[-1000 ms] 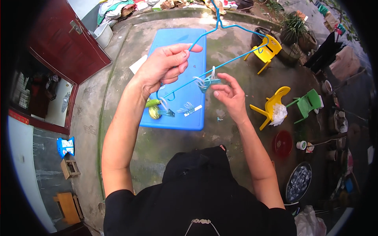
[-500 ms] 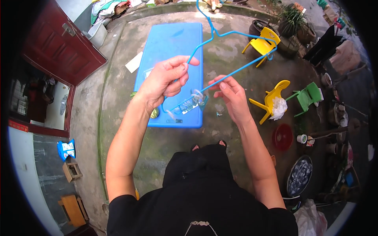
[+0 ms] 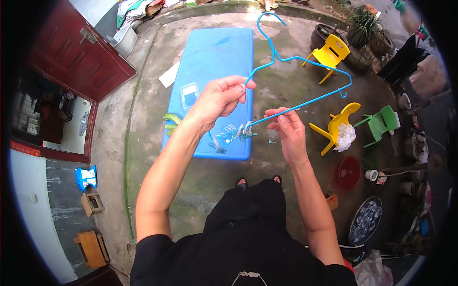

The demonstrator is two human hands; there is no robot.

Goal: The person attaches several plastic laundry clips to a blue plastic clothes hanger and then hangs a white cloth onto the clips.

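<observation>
A blue clothes hanger (image 3: 317,99) is held up in front of me, its hook pointing away. My left hand (image 3: 220,104) is closed on the hanger's left shoulder. My right hand (image 3: 292,138) pinches the lower bar between thumb and fingers, near its middle. Several small grey-blue and clear clothes pegs (image 3: 246,132) hang from the bar between my hands, bunched toward the left end. One peg (image 3: 219,147) dangles at the far left corner. Behind the hanger lies a blue table (image 3: 217,55).
On the table are a clear plastic box (image 3: 190,97) and green vegetables (image 3: 171,123). Two yellow chairs (image 3: 330,53) and a green chair (image 3: 380,123) stand at right. A red basin (image 3: 347,172) and a round tray (image 3: 366,221) are nearer. A red door (image 3: 78,47) stands left.
The view has shifted slightly, bringing the whole hanger hook into sight. The pegs, blurred and swinging before, now look sharper. Both hands keep their places on the hanger.
</observation>
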